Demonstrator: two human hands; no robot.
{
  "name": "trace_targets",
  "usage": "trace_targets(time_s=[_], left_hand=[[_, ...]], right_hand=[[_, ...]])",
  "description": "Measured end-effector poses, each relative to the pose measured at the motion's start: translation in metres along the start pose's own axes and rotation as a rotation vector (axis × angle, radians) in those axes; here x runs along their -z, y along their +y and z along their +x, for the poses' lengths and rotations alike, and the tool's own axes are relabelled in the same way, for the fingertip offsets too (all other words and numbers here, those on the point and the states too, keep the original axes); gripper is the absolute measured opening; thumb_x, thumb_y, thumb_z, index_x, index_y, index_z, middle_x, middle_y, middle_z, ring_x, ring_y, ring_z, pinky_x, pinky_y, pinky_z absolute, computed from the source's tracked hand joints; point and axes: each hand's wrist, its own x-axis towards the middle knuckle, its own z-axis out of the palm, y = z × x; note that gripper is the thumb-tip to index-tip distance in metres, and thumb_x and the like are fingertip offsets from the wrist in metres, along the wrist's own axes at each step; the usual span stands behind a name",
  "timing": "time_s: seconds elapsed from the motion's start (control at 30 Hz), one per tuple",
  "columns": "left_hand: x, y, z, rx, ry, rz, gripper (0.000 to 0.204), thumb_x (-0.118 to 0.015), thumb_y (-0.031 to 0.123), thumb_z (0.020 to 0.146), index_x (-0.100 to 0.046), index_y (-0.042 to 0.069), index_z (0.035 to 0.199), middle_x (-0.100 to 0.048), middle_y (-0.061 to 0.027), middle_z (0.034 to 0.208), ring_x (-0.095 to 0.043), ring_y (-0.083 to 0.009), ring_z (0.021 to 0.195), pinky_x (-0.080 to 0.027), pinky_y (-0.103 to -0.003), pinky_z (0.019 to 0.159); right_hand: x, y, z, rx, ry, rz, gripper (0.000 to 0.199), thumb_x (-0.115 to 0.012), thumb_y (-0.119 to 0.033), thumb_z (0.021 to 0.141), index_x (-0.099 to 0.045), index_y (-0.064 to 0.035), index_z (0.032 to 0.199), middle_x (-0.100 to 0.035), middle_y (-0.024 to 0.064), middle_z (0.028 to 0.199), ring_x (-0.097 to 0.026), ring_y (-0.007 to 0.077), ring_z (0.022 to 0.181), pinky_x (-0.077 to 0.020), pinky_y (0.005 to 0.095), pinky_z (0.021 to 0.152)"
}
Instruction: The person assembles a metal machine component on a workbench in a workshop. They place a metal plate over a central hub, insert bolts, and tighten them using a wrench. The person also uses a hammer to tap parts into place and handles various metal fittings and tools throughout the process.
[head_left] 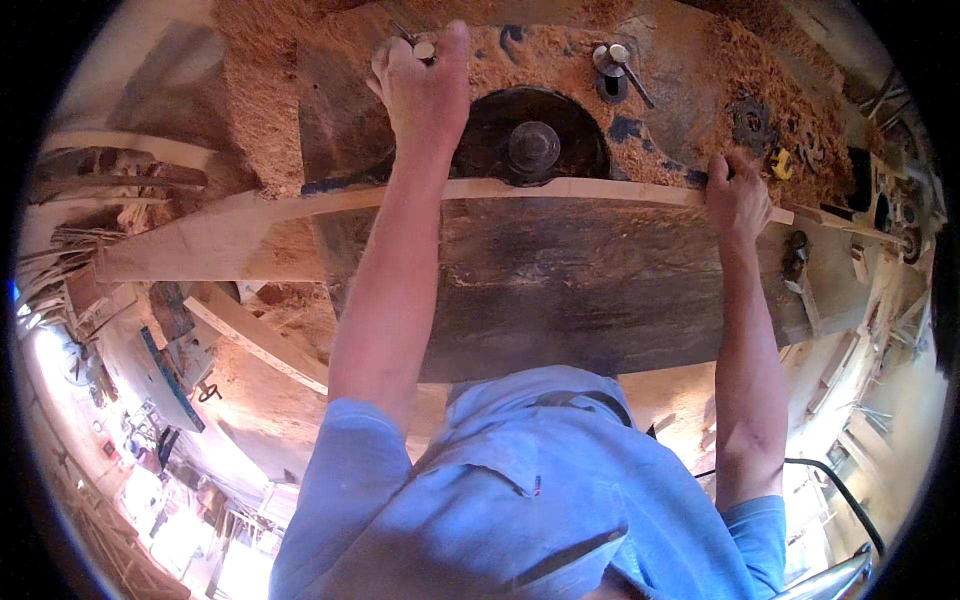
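A long pale wooden strip (580, 189) runs on edge along the front of a dark metal fence (345, 130), across a machine table (560, 290). In the fence's rounded opening stands a round spindle (533, 148). My left hand (420, 95) reaches over the fence, fingers curled about a clamp bolt (424, 50), thumb stretched out; the fingertips are partly hidden. A matching clamp bolt (612, 62) with a bar handle stands free to its right. My right hand (738, 200) is closed over the strip near its right end, its fingertips partly hidden behind it.
Reddish sawdust (262, 110) covers the fence and the area behind. A toothed round metal part (750, 120) and a small yellow item (781, 163) lie at the far right. A curved board (255, 335) sits below left; stacked offcuts and scrap wood line both sides.
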Motion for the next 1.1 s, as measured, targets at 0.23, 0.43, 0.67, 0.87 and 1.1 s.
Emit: trace_targets(time_s=[0.23,0.43,0.67,0.87,1.1], left_hand=[[0.011,-0.027,0.047,-0.352,-0.235,0.293,0.037,-0.068,0.030,0.092,-0.071,0.009,0.122,-0.049,-0.0155,0.150,-0.041,-0.0349,0.142,-0.040,-0.049,0.116],[0.067,0.008,0.031,-0.924,-0.404,0.664,0.019,-0.064,-0.002,0.082,-0.078,0.009,0.091,-0.049,-0.0071,0.152,-0.040,-0.0334,0.143,-0.038,-0.047,0.117],[0.116,-0.038,0.033,-0.728,-0.062,0.913,0.018,-0.063,0.010,0.092,-0.077,0.004,0.100,-0.052,-0.0117,0.148,-0.044,-0.0341,0.141,-0.039,-0.045,0.115],[0.061,-0.021,0.022,0.054,-0.365,0.162,0.052,-0.063,0.049,0.098,-0.072,-0.001,0.111,-0.064,-0.0247,0.122,-0.054,-0.0339,0.129,-0.043,-0.043,0.108],[0.026,-0.004,0.026,-0.526,-0.200,0.325,0.019,-0.070,0.018,0.089,-0.076,0.004,0.101,-0.052,-0.0124,0.148,-0.045,-0.0354,0.139,-0.042,-0.044,0.112]], right_hand=[[-0.005,0.007,0.003,-0.010,-0.049,0.050,0.041,-0.052,-0.046,0.095,-0.076,-0.0139,0.106,-0.072,0.0217,0.096,-0.068,0.0438,0.093,-0.0500,0.0517,0.084],[-0.004,0.005,0.001,-0.002,-0.034,0.012,0.036,-0.060,-0.044,0.094,-0.079,-0.0147,0.103,-0.074,0.0183,0.087,-0.071,0.0381,0.089,-0.0531,0.0496,0.082],[-0.009,0.009,-0.001,0.006,0.033,0.046,0.039,-0.054,-0.046,0.095,-0.076,-0.0141,0.103,-0.072,0.0186,0.089,-0.067,0.0423,0.089,-0.0498,0.0502,0.079],[-0.003,0.011,-0.001,-0.005,-0.047,0.039,0.038,-0.054,-0.045,0.095,-0.074,-0.0134,0.102,-0.071,0.0183,0.088,-0.067,0.0418,0.088,-0.0492,0.0494,0.079],[-0.008,0.013,-0.001,0.006,0.019,0.096,0.036,-0.055,-0.042,0.095,-0.075,-0.0137,0.101,-0.072,0.0189,0.090,-0.068,0.0414,0.090,-0.0493,0.0495,0.080]])
